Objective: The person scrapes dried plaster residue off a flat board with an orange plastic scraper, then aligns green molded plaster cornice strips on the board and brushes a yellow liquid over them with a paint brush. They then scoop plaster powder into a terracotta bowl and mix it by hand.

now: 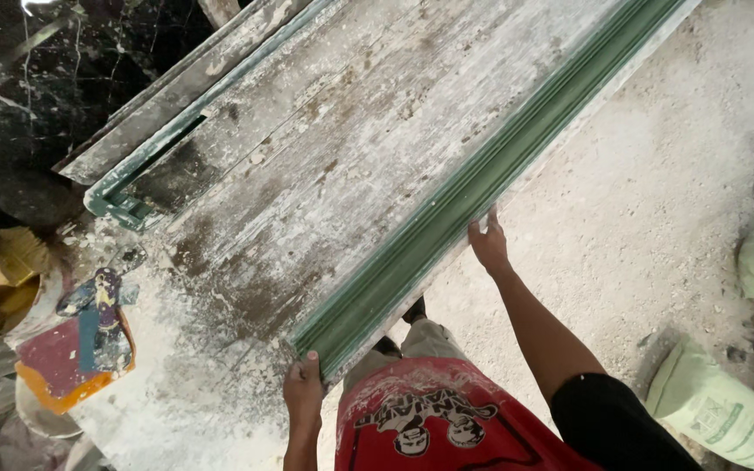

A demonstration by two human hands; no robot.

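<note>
**Both hands on the green moulding**

The left hand [304, 384] grips the near end of the long green moulding [464, 196] on the plaster-caked tabletop [307, 166]. Farther along, the right hand [488, 244] holds its outer edge, fingers curled over it.

There was a single view, from a camera on the person's head. It looked steeply down past the red shirt [434, 419] at the dusty tabletop [307, 157], close enough that the board ran out of frame at the top. It took in both forearms, the sandy floor [656, 174] to the right and dark ground to the left.
</note>
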